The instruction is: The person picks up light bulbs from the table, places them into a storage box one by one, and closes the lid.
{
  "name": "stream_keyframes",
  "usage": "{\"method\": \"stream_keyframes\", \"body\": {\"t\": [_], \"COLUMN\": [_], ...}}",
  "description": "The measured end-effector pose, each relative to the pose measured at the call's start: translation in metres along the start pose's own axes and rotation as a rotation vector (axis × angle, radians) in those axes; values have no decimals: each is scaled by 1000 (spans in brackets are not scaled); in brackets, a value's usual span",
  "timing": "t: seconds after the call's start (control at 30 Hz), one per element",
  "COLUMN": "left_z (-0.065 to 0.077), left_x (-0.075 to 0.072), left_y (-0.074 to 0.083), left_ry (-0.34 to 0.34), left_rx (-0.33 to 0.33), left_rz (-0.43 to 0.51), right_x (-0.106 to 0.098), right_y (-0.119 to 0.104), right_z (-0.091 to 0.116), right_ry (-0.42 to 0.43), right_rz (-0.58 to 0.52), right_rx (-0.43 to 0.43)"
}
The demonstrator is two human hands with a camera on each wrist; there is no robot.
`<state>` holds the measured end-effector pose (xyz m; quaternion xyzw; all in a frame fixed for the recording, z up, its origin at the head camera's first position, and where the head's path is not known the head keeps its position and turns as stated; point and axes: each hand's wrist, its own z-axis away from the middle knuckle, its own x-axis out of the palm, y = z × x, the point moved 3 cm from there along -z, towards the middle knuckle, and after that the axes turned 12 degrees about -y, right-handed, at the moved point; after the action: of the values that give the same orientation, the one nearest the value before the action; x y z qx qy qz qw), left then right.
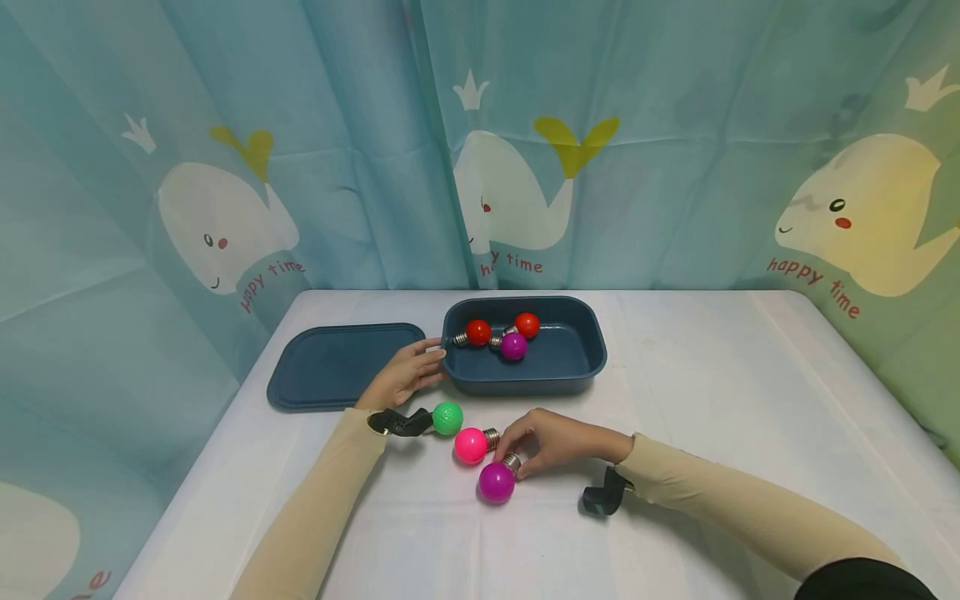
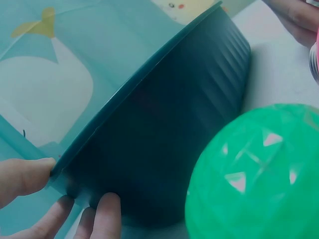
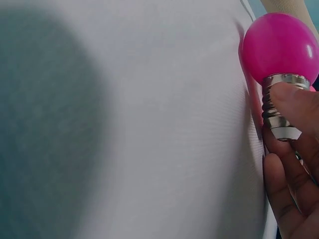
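Observation:
In the head view my right hand [image 1: 562, 439] pinches a purple light bulb [image 1: 497, 483] by its metal screw base, low over the table. The right wrist view shows the thumb on the base of this bulb [image 3: 280, 47]. My left hand [image 1: 408, 372] touches the left end of a dark blue box [image 1: 525, 387], its fingertips [image 2: 108, 204] against the outer wall. Inside the box lie two red bulbs [image 1: 478, 332] and another purple bulb [image 1: 513, 347]. Between the hands, a pink bulb [image 1: 471, 446] and a green faceted bulb [image 1: 447, 418] lie on the table.
A dark blue lid [image 1: 337, 367] lies flat left of the box, partly behind the left hand. The white-covered table [image 1: 697, 375] extends to the right. A curtain with whale prints [image 1: 360, 167] hangs behind and along the sides.

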<state>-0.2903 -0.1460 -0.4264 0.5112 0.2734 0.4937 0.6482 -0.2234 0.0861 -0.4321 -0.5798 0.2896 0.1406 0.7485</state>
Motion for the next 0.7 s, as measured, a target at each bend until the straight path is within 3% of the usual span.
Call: {"method": "stream_keyframes", "body": {"t": [0.7], "left_z": [-1], "left_x": [0], "left_y": [0], "left_ry": [-11], "left_rx": [-1], "left_rz": [-2], "right_x": [-4], "right_y": [4], "right_z": [6], "right_ry": [2], "right_rz": [-104], "right_rx": [15]}}
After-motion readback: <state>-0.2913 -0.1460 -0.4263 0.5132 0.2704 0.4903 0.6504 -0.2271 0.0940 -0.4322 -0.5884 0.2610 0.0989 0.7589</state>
